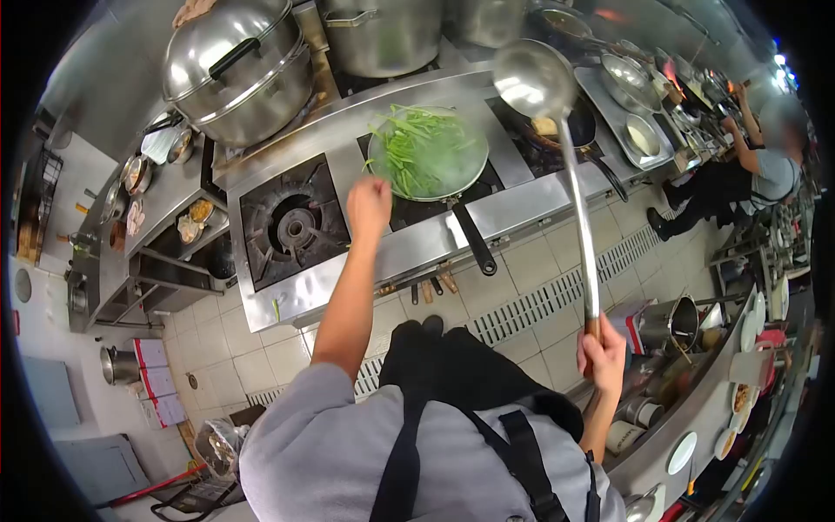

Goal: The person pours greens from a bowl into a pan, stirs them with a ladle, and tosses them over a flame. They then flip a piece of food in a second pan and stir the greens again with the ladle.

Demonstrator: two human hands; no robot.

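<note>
- Head view looks down over the person's shoulders at a steel range.
- Left hand is out over the near rim of the pan, fingers bunched. I cannot tell whether it pinches anything.
- Greens lie in a loose heap across the pan, which sits on the middle burner. The pan handle points back toward the person.
- Right hand is wrapped tight round the very end of the ladle. The ladle bowl is raised above and right of the pan, near a second pan.
- Judgement: gripped that far back, the bowl will swing wide, so steady the wrist and bring it down level over the greens rather than across the neighbouring pan.
- Judgement: keep the left forearm high and clear of the rim, since heat is likely there.
- Empty burner sits just left of the pan, and a lidded pot stands behind it.
- Co-worker is bent over well apart at far right.
</note>
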